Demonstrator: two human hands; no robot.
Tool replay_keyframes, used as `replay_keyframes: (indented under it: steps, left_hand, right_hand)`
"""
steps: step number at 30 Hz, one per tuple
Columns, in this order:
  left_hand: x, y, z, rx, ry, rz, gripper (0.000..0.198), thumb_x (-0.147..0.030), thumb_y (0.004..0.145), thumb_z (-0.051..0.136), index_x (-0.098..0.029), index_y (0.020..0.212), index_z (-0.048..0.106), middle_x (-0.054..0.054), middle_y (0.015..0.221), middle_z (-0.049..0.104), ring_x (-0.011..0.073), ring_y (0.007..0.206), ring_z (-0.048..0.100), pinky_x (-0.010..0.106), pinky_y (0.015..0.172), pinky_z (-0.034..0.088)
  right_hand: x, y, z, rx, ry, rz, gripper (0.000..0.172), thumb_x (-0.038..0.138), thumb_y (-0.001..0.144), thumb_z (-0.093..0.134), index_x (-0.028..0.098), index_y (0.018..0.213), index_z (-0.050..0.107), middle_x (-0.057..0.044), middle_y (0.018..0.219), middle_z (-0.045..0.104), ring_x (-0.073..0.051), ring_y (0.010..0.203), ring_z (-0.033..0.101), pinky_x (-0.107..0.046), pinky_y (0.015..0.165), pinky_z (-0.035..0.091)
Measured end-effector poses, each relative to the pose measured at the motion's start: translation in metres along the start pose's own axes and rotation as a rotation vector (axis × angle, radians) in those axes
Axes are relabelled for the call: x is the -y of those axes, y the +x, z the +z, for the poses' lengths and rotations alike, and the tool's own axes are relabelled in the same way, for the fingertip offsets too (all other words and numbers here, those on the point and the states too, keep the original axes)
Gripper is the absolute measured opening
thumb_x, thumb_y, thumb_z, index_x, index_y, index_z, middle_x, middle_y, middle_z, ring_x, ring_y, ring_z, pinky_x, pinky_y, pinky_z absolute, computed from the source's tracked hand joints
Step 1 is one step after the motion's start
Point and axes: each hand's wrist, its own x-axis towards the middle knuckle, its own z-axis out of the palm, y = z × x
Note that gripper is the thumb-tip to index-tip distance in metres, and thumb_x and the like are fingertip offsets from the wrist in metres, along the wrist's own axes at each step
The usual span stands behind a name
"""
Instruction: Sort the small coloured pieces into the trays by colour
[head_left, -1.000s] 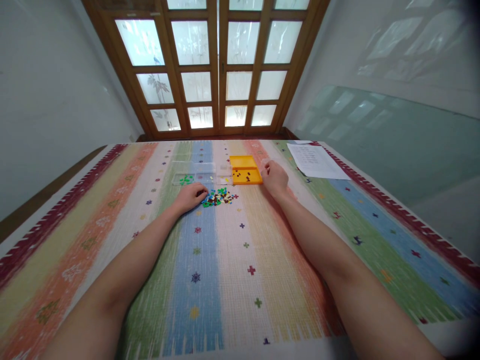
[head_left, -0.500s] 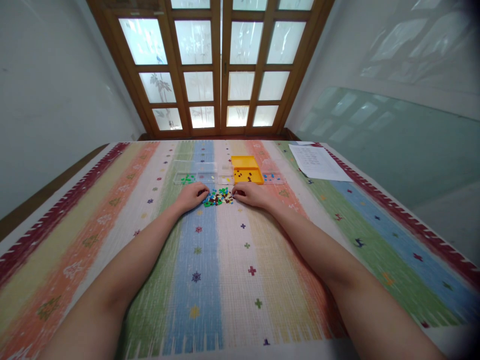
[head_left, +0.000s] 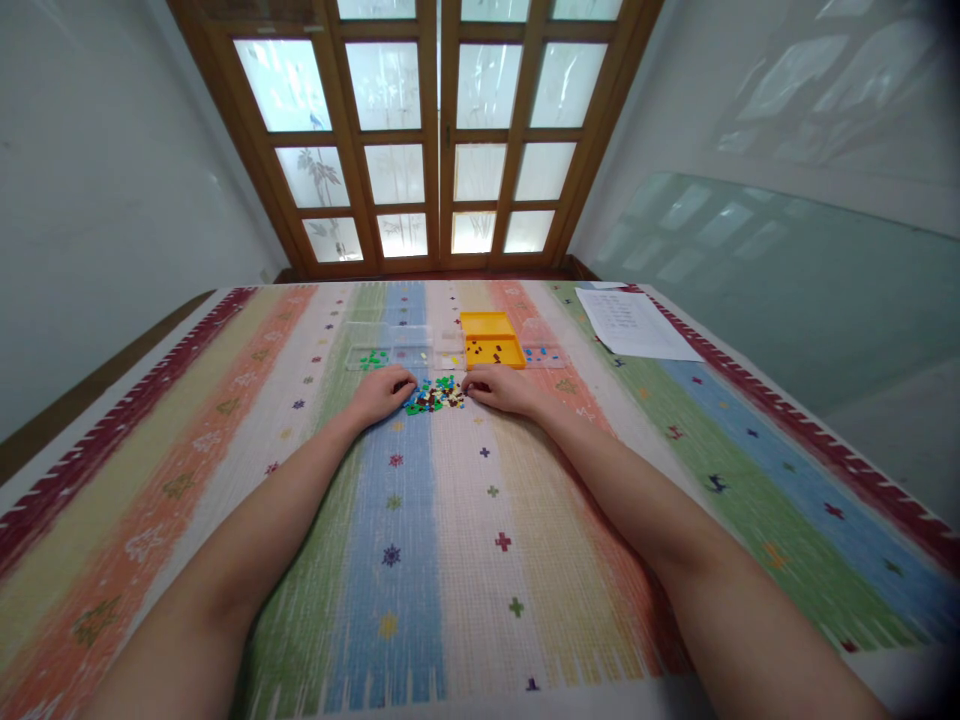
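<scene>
A pile of small loose pieces (head_left: 435, 396), in green, blue, brown and cream, lies on the striped tablecloth between my hands. At its left edge rests my left hand (head_left: 382, 393), fingers curled and pressed together at the tips. My right hand (head_left: 498, 387) is at the right edge, its thumb and fingertips pinched close beside dark brown pieces. Whatever either hand holds is too small to make out. Just behind the pile stand an open yellow box (head_left: 491, 325) with several brown pieces, and a clear box (head_left: 356, 366) with green pieces.
Another clear box (head_left: 551, 366) with blue pieces stands right of the yellow one. A clear box (head_left: 448, 367) with a few yellow pieces is left of it. A printed paper sheet (head_left: 634, 322) lies at the back right of the tablecloth (head_left: 469, 560). Glazed wooden doors (head_left: 442, 140) stand beyond.
The whole view has shifted very slightly. Both hands stay at the pile's edges with no clear movement.
</scene>
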Motion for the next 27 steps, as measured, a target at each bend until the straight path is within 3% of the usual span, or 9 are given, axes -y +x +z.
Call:
replay_keyframes:
  steps: [4,7,11,15,20,24,27]
  left_hand:
    - [0.0,0.0,0.0,0.004,0.007,-0.004,0.028,-0.036,0.101,0.053,-0.022,0.1,0.077,0.006,0.096,0.072,0.0216,0.089,0.064,0.034,0.084,0.049]
    - [0.0,0.0,-0.001,0.006,0.006,-0.003,0.028,-0.036,0.101,0.052,-0.022,0.1,0.077,0.006,0.097,0.073,0.0216,0.089,0.064,0.035,0.084,0.049]
    - [-0.001,0.0,-0.001,0.009,0.012,0.001,0.029,-0.037,0.101,0.051,-0.023,0.1,0.076,0.006,0.097,0.073,0.0221,0.09,0.065,0.035,0.084,0.05]
    - [-0.002,0.0,-0.002,0.014,0.017,-0.002,0.029,-0.037,0.102,0.051,-0.023,0.1,0.076,0.006,0.097,0.073,0.022,0.091,0.065,0.035,0.085,0.05]
    - [-0.001,0.0,0.0,0.018,0.015,0.0,0.028,-0.036,0.102,0.051,-0.023,0.1,0.076,0.006,0.098,0.072,0.0226,0.092,0.065,0.036,0.086,0.05]
    - [-0.006,-0.002,-0.004,0.019,0.053,0.014,0.031,-0.041,0.104,0.05,-0.023,0.109,0.074,0.007,0.1,0.07,0.0232,0.093,0.064,0.037,0.087,0.05]
    - [-0.016,-0.003,-0.009,0.018,0.097,0.071,0.036,-0.048,0.104,0.051,-0.024,0.122,0.07,0.009,0.111,0.068,0.026,0.105,0.064,0.04,0.096,0.05]
  right_hand:
    - [-0.002,0.001,0.002,-0.013,-0.011,0.029,0.014,0.023,0.099,0.063,0.022,0.105,0.076,-0.005,0.101,0.074,-0.019,0.09,0.064,-0.027,0.079,0.042]
    - [-0.002,0.0,0.001,-0.093,-0.045,0.056,0.012,0.025,0.098,0.063,0.021,0.104,0.073,-0.006,0.097,0.072,-0.02,0.087,0.062,-0.028,0.078,0.042]
    - [-0.008,-0.001,-0.006,-0.283,-0.091,0.171,0.01,0.027,0.097,0.06,0.02,0.098,0.068,-0.006,0.093,0.07,-0.021,0.086,0.06,-0.031,0.077,0.041]
    - [-0.027,-0.006,-0.021,-0.556,-0.177,0.416,0.012,0.027,0.098,0.057,0.02,0.093,0.066,-0.008,0.09,0.069,-0.022,0.082,0.057,-0.033,0.073,0.037]
    - [-0.065,-0.023,-0.039,-0.81,-0.254,0.633,0.029,0.038,0.103,0.053,0.022,0.079,0.059,-0.011,0.083,0.066,-0.022,0.075,0.046,-0.037,0.067,0.027]
    - [-0.083,-0.032,-0.043,-0.828,-0.275,0.709,0.031,0.037,0.1,0.057,0.023,0.073,0.055,-0.013,0.082,0.067,-0.02,0.07,0.041,-0.039,0.065,0.022]
    - [-0.081,-0.03,-0.041,-0.817,-0.293,0.717,0.031,0.034,0.1,0.055,0.023,0.072,0.054,-0.012,0.083,0.068,-0.021,0.071,0.042,-0.038,0.065,0.023]
